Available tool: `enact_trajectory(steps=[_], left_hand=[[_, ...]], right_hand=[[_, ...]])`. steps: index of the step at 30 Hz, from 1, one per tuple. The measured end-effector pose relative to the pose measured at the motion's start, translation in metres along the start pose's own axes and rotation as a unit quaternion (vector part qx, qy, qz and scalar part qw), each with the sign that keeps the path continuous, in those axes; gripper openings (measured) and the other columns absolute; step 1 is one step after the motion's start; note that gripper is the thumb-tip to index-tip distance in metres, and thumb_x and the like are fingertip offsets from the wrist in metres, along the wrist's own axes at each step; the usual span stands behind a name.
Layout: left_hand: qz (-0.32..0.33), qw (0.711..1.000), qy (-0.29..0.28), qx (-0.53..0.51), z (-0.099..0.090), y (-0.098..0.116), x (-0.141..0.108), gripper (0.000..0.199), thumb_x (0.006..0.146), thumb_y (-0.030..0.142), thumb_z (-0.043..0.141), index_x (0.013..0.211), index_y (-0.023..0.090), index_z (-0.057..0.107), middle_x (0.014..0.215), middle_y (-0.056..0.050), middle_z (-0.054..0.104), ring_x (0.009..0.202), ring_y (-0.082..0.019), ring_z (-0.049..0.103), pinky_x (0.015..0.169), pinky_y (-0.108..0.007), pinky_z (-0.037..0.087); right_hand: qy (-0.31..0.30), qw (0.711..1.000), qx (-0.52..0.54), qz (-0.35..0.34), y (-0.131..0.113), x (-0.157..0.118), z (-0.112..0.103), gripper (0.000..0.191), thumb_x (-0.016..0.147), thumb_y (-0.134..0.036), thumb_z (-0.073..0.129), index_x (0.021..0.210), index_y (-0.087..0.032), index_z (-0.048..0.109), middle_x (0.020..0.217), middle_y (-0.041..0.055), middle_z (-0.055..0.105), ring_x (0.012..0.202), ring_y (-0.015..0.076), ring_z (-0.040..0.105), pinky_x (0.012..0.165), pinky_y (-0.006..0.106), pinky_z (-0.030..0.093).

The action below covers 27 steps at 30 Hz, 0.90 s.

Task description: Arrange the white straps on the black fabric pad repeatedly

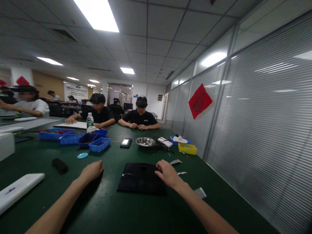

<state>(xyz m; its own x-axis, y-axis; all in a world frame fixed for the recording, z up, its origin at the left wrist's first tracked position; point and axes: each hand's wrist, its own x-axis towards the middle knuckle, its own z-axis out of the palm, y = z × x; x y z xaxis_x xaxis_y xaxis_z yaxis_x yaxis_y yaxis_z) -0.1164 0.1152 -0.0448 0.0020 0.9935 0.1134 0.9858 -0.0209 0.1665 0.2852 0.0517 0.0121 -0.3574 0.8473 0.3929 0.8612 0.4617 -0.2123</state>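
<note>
A flat, shiny black rectangular piece [141, 178] with a small dark tab at its far edge lies on the green table in front of me. My right hand [168, 173] is over its right edge, fingers bent and the thumb apart from them, with nothing visible between. Whether it touches the piece I cannot tell. To the left, my left hand [94, 170] rests near the tabletop, fingers curled in and mostly hidden from view. A dark block [59, 165] and a light-blue disc [82, 155] lie beyond it on the left.
Blue bins [99, 145] stand at the back left near a water bottle [90, 121]. A metal bowl [145, 142], a phone [125, 143] and a yellow tray [187, 149] are farther back. A white slab [20, 187] lies at left. Two people sit across the table [102, 208].
</note>
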Motion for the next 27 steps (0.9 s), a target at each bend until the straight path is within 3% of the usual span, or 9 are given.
enact_trajectory(steps=[5, 10, 16, 19, 23, 27], left_hand=[[-0.004, 1.0, 0.009, 0.002, -0.002, 0.003, -0.002, 0.017, 0.083, 0.031, 0.045, 0.09, 0.019, 0.055, 0.101, -0.013, 0.067, 0.091, -0.027, 0.063, 0.072, -0.034, 0.045], [-0.007, 1.0, 0.009, 0.005, -0.001, 0.004, 0.0, 0.018, 0.083, 0.032, 0.043, 0.089, 0.019, 0.054, 0.101, -0.013, 0.067, 0.089, -0.026, 0.064, 0.071, -0.034, 0.045], [0.0, 1.0, 0.004, 0.014, 0.0, 0.002, 0.0, 0.018, 0.084, 0.034, 0.043, 0.089, 0.019, 0.054, 0.099, -0.012, 0.067, 0.086, -0.025, 0.064, 0.068, -0.032, 0.045], [-0.005, 1.0, 0.007, 0.009, -0.001, 0.002, -0.001, 0.018, 0.083, 0.033, 0.045, 0.089, 0.019, 0.054, 0.098, -0.012, 0.067, 0.085, -0.024, 0.064, 0.068, -0.031, 0.044], [-0.003, 1.0, 0.015, -0.001, -0.005, 0.008, -0.004, 0.018, 0.084, 0.032, 0.044, 0.086, 0.019, 0.056, 0.096, -0.011, 0.067, 0.085, -0.024, 0.064, 0.068, -0.03, 0.044], [0.005, 0.998, 0.058, -0.031, -0.012, 0.018, -0.006, 0.017, 0.085, 0.027, 0.042, 0.086, 0.019, 0.057, 0.096, -0.009, 0.067, 0.086, -0.021, 0.062, 0.069, -0.028, 0.042]], right_hand=[[0.025, 0.995, -0.045, 0.081, 0.042, -0.074, -0.038, 0.02, 0.078, -0.039, 0.06, 0.089, -0.022, 0.057, 0.092, 0.006, 0.061, 0.079, 0.0209, 0.057, 0.066, 0.032, 0.047], [-0.004, 0.99, -0.055, 0.127, 0.083, -0.121, -0.046, 0.031, 0.078, -0.05, 0.057, 0.092, -0.023, 0.061, 0.094, 0.0068, 0.062, 0.081, 0.0219, 0.059, 0.067, 0.033, 0.05], [-0.012, 0.993, -0.052, 0.106, 0.093, -0.125, -0.036, 0.018, 0.083, -0.037, 0.051, 0.085, -0.024, 0.063, 0.086, 0.0042, 0.065, 0.076, 0.0198, 0.061, 0.068, 0.032, 0.049], [0.01, 0.993, -0.055, 0.105, 0.093, -0.125, -0.039, 0.021, 0.085, -0.033, 0.046, 0.083, -0.024, 0.065, 0.082, 0.0043, 0.067, 0.073, 0.0196, 0.062, 0.066, 0.032, 0.049], [0.135, 0.983, -0.047, 0.113, 0.091, -0.122, -0.054, 0.03, 0.086, -0.039, 0.042, 0.09, -0.022, 0.066, 0.089, 0.0081, 0.069, 0.078, 0.0225, 0.064, 0.072, 0.036, 0.05], [0.232, 0.958, 0.06, 0.155, 0.071, -0.105, -0.076, 0.04, 0.081, -0.051, 0.049, 0.095, -0.019, 0.068, 0.09, 0.009, 0.07, 0.08, 0.0252, 0.065, 0.072, 0.036, 0.05]])
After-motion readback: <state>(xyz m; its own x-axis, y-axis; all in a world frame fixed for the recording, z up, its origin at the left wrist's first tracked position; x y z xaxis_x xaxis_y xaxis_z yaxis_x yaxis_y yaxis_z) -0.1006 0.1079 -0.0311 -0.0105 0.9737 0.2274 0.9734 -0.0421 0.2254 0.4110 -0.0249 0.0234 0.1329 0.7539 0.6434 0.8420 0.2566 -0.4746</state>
